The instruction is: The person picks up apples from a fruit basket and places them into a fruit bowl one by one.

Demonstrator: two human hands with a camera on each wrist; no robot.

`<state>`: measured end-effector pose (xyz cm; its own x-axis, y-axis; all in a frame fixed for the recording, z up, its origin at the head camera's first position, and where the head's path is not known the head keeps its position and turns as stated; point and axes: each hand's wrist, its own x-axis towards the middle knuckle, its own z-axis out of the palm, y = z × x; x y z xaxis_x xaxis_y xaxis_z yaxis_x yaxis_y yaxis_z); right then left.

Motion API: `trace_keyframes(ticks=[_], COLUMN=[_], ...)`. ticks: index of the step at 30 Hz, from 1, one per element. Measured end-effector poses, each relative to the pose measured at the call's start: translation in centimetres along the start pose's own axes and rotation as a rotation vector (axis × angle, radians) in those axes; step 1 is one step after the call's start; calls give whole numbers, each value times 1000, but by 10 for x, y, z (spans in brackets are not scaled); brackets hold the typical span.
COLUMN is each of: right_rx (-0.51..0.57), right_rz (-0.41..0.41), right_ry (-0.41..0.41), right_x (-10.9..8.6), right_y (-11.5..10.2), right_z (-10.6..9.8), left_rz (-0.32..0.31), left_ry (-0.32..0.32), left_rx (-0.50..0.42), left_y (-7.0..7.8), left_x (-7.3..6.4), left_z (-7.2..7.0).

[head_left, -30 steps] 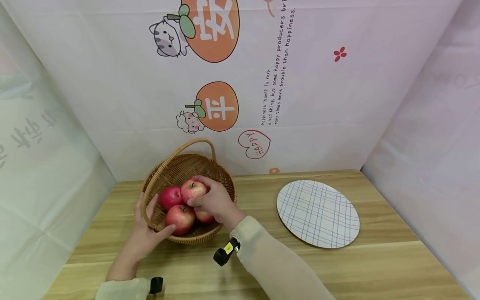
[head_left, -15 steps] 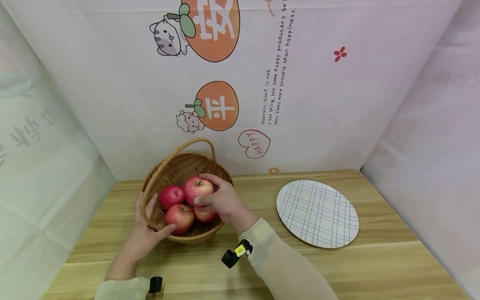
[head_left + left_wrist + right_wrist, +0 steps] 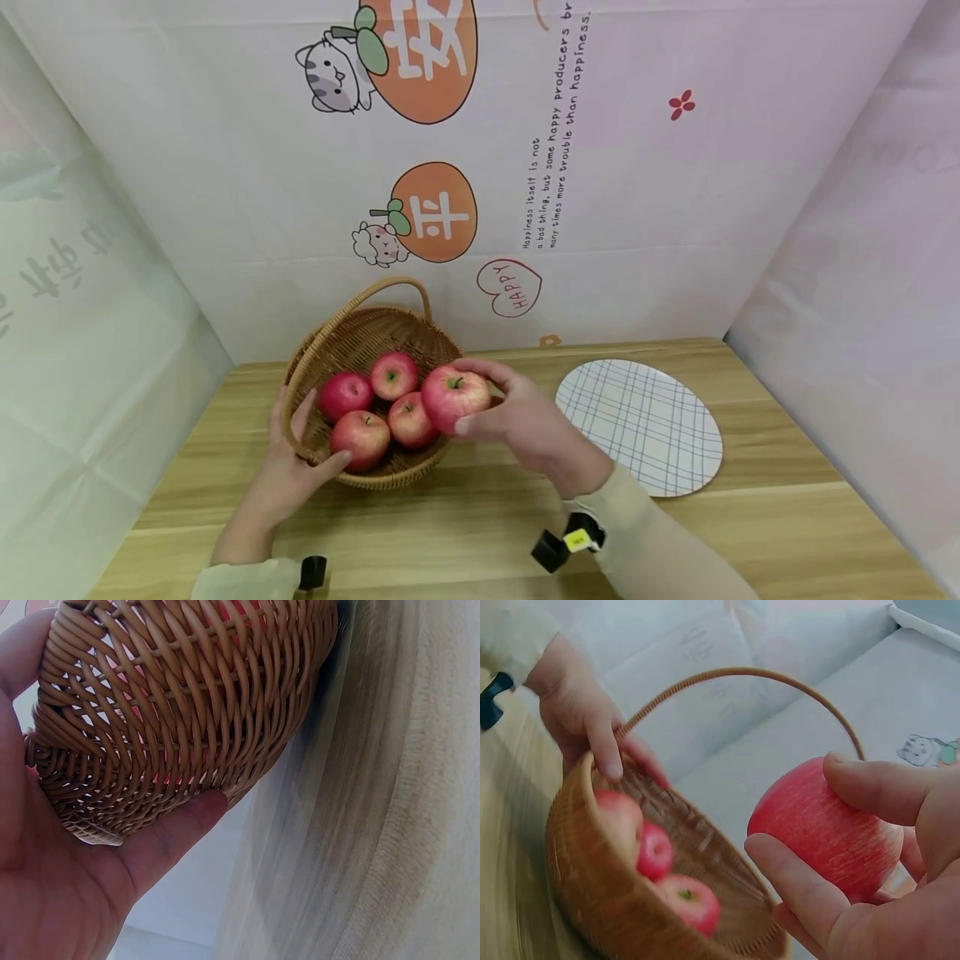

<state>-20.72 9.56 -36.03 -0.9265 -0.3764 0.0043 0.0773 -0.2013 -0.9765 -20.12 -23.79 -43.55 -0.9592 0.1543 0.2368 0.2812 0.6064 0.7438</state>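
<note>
My right hand (image 3: pixel 536 425) grips a red-and-yellow apple (image 3: pixel 452 402) between thumb and fingers, held over the right rim of a brown wicker basket (image 3: pixel 375 329). In the right wrist view the apple (image 3: pixel 825 829) is raised beside the basket's arched handle. Several more apples (image 3: pixel 360 439) lie inside the basket. My left hand (image 3: pixel 288 475) holds the basket's left side at the handle's foot, its thumb over the rim near the front apple. The left wrist view shows that hand (image 3: pixel 67 892) against the woven wall (image 3: pixel 195 697), with fingers on its outside.
A flat white disc with blue grid lines (image 3: pixel 645 433) lies on the wooden table (image 3: pixel 780 500), right of the basket and partly behind my right wrist. White printed cloth (image 3: pixel 600 208) walls in the back and both sides, close behind the basket.
My right hand has lifted the apple off the others and carried it rightward to the basket's edge, uncovering an apple behind. The left hand and basket have stayed in place.
</note>
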Motion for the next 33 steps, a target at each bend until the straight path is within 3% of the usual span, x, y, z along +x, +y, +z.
trace_keyframes(ticks=[10,19,26,33], right_rx=[-143,-123,-172,-206], right_rz=[22,28,17,30], right_ry=[136,254,331,379], right_x=[-51,-94,-91,-66], right_y=[-1,14,20,25], right_z=[-79,-161,-208,-227], left_rz=[-2,11,6,-1], left_ry=[0,-5,-5,1], left_rx=[-6,-8,-32,-56], left_y=[-2,0,2,0], left_x=[0,2,1,-1], left_z=[1,1,0,0])
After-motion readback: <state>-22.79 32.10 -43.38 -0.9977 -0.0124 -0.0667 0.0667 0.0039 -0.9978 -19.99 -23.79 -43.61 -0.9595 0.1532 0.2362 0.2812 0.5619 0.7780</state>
